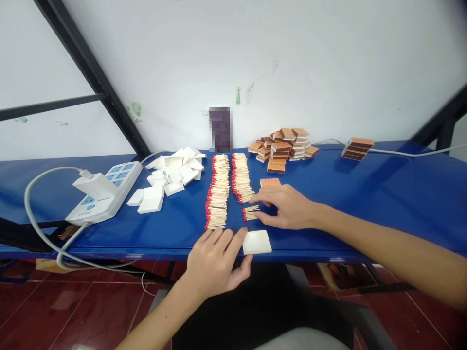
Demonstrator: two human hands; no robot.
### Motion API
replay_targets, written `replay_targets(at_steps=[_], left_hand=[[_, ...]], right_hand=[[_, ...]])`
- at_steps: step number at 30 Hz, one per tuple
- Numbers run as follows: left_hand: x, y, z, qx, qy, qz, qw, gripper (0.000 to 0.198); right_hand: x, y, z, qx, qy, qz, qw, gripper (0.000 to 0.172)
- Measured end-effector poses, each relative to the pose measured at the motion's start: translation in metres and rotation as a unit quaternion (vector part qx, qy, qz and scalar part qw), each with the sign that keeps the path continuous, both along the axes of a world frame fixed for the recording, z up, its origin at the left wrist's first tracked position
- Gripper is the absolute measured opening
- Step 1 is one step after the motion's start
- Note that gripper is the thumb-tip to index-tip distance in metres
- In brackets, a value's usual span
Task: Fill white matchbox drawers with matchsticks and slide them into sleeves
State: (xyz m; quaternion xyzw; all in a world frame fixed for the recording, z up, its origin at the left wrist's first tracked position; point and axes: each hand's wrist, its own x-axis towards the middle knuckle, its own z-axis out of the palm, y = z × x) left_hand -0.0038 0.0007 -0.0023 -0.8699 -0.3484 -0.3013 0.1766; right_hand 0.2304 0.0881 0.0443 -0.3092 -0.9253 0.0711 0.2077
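Observation:
My left hand [217, 260] pinches the left side of a small white matchbox tray [257, 242] at the table's front edge, index finger above and thumb below. My right hand [286, 206] reaches in from the right, index finger and thumb apart. Its index fingertip is at the near end of the right-hand row of red-tipped matches [241, 177]. Beside its thumb lies a small separate bunch of matches [250, 213]. A longer row of matches [218, 192] runs along the left. Just beyond my right hand lies an orange matchbox sleeve [270, 183].
White trays [173, 172] lie heaped at the left, near a white power strip [113, 189] with a plugged-in charger [95, 186] and cable. Orange matchboxes [280, 148] are piled at the back, with a small stack [357, 148] farther right. A dark blurred object [221, 129] leans on the wall.

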Motion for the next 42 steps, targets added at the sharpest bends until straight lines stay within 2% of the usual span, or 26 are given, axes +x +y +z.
replay_targets(at_steps=[5,10,12,16,22,34,42], left_hand=[[-0.0017,-0.0003,0.0004,-0.004,-0.007,-0.005,1.000,0.036],[-0.0012,-0.0002,-0.0003,0.001,-0.009,0.000,1.000,0.036],[-0.0008,-0.0001,-0.0006,0.002,-0.010,0.000,1.000,0.036],[-0.0005,-0.0003,-0.0003,0.001,-0.010,0.002,1.000,0.037],[0.0000,-0.0002,0.0014,0.002,-0.008,0.004,1.000,0.036],[0.0007,-0.0009,0.0014,-0.005,-0.016,-0.002,1.000,0.036],[0.0013,-0.0002,0.0030,-0.033,-0.027,-0.006,0.999,0.035]], right_hand=[[0.0008,-0.0014,0.0035,0.029,-0.028,-0.003,0.999,0.035],[-0.0007,-0.0034,0.0008,-0.036,-0.025,0.004,0.999,0.046],[-0.0011,-0.0039,-0.0004,-0.044,-0.022,0.008,0.999,0.045],[-0.0017,-0.0044,-0.0004,-0.016,-0.029,0.012,0.999,0.039],[-0.0040,-0.0061,0.0045,0.027,-0.053,0.052,0.997,0.026],[-0.0048,-0.0055,0.0036,0.074,-0.094,0.057,0.991,0.030],[-0.0061,-0.0062,0.0001,0.157,-0.131,0.068,0.977,0.031]])
